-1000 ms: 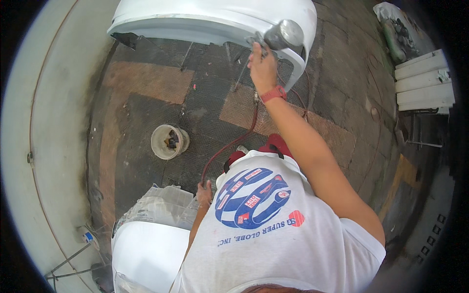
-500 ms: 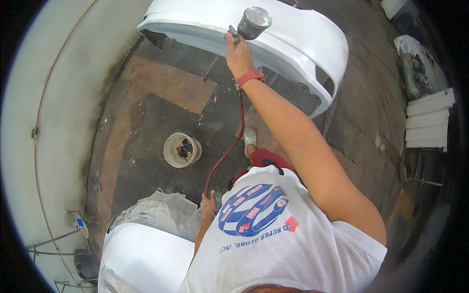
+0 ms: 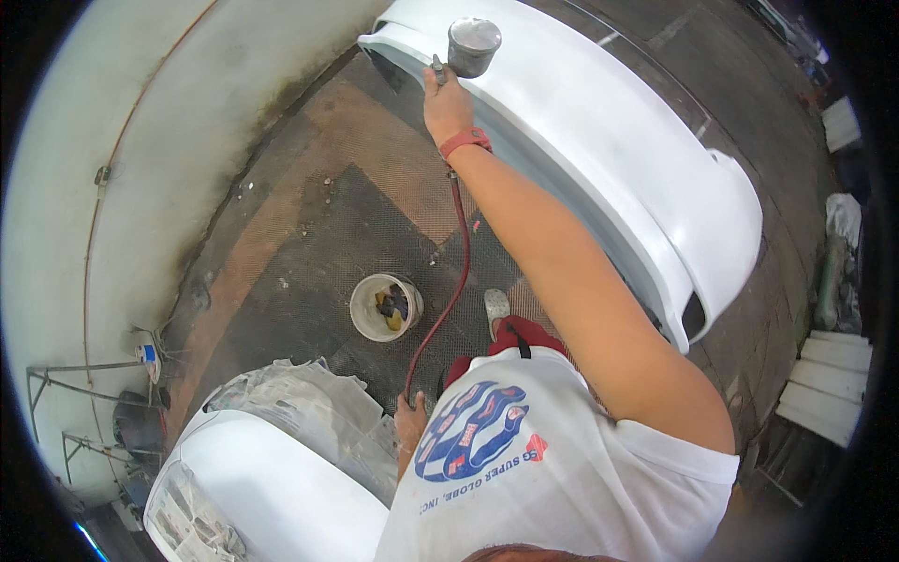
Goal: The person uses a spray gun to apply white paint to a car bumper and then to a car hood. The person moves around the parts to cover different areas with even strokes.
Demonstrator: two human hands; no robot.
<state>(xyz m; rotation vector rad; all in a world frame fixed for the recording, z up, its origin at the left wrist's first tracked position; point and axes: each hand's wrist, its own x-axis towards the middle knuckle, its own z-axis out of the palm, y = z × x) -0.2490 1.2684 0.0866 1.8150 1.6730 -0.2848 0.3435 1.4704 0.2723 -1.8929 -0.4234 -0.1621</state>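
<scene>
My right hand, with a red band on its wrist, grips a spray gun. A grey metal paint cup sits on the gun. Both are held over the left part of a white car bumper; I cannot tell how far they are from its surface. From beneath my right wrist a dark red air hose hangs down toward me. My left hand is closed around this hose low by my waist. The gun's trigger and most of its body are hidden behind my fingers.
A whitish bucket with scraps inside stands on the dark mesh floor. Close at my left is a white panel with clear plastic sheeting over its edge. A pale wall runs along the left; corrugated white sheets lean at right.
My right hand with the spray gun has shifted toward the bumper's left end. The whole view has turned, so the bumper and bucket lie further right. My left hand still holds the hose.
</scene>
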